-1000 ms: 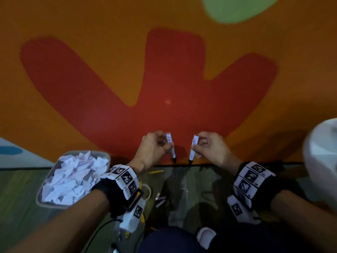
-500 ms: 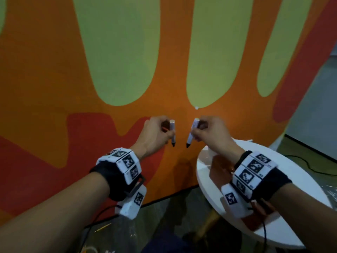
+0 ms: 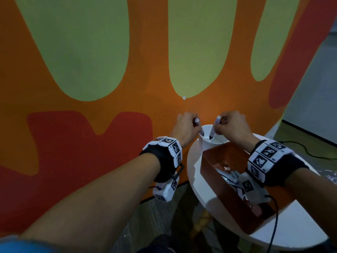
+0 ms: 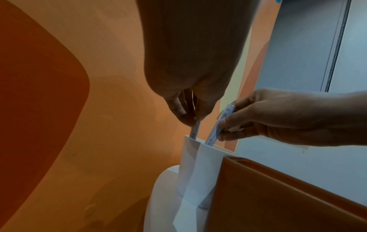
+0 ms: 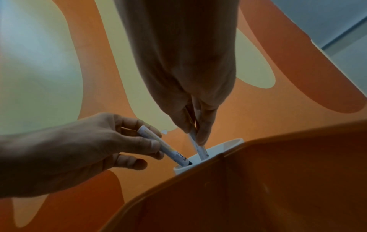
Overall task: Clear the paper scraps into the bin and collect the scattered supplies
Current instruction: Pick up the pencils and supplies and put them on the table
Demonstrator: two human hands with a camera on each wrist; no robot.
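2 markers are pinched tip-down inside the white cup (image 3: 207,143) at the tabletop's (image 3: 197,181) far edge: 1 marker (image 3: 253,127) by the left hand (image 3: 185,129), the other marker (image 3: 214,128) by the right hand (image 3: 232,127).

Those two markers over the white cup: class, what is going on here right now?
A person stands at a round white table by a painted wall. The left hand pinches one marker and the right hand pinches the other marker. Both are held tip-down, their tips just inside the rim of the white cup. Neither has been let go yet. An orange box with a few small items inside sits on the table just in front of the cup.
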